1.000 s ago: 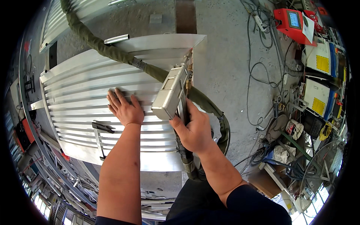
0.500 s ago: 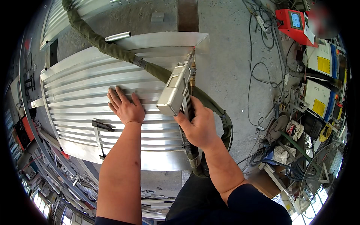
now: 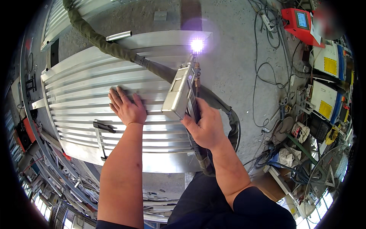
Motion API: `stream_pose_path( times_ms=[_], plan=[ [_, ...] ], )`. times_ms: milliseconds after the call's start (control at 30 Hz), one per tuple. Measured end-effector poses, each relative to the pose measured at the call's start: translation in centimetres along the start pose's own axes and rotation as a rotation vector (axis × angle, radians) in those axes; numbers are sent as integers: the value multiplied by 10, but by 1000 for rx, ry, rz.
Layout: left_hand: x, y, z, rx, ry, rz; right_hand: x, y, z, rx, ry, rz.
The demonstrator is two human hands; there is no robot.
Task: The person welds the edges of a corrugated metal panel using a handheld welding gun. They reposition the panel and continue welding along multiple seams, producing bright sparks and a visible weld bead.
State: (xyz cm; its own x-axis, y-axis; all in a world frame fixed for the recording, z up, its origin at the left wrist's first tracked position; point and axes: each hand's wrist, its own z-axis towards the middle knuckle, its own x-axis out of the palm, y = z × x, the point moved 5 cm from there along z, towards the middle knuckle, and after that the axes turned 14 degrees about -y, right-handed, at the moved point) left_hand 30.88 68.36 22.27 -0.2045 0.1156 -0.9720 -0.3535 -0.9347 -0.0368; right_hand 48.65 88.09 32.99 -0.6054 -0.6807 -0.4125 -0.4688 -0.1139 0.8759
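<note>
My right hand is wrapped round the handle of a handheld laser welding gun, a boxy silver tool with brass fittings. A bright violet-white flare burns at its tip and hides the nozzle end. The tip meets the far right corner of a ribbed, shiny metal panel. Flat on the panel's ribs rests my left hand, its fingers spread. From the gun a green sleeved hose runs across the panel to the far left; more of it loops beside my right hand.
A short metal tube lies at the panel's far edge. Left of my arm is a dark-handled clamp. Cables trail over the floor at right, near a red machine with a screen. Metal lengths are piled at lower left.
A bright flare has lit at the gun's tip. The gun and my right hand have shifted slightly right; my left hand stays in place on the panel.
</note>
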Motion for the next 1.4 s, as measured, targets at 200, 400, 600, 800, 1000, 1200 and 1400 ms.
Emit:
stream_pose_path(
  times_ms=[200,400,600,800,1000,1200,1400],
  plan=[
    [0,1,0,-16,24,-15,0,4,0,-6,-21,0],
    [1,1,-1,-20,26,-19,-1,5,0,1,-9,11],
    [2,2,-1,-23,39,-28,-1,11,0,44,-21,19],
    [2,3,0,-36,55,-34,5,27,-12,40,38,52],
    [1,2,0,-41,66,-33,11,27,-15,-5,-13,52],
    [0,2,0,-30,61,-34,12,27,-4,22,-56,74],
    [-1,0,-1,-11,21,-10,11,25,1,38,-76,67]
  ],
)
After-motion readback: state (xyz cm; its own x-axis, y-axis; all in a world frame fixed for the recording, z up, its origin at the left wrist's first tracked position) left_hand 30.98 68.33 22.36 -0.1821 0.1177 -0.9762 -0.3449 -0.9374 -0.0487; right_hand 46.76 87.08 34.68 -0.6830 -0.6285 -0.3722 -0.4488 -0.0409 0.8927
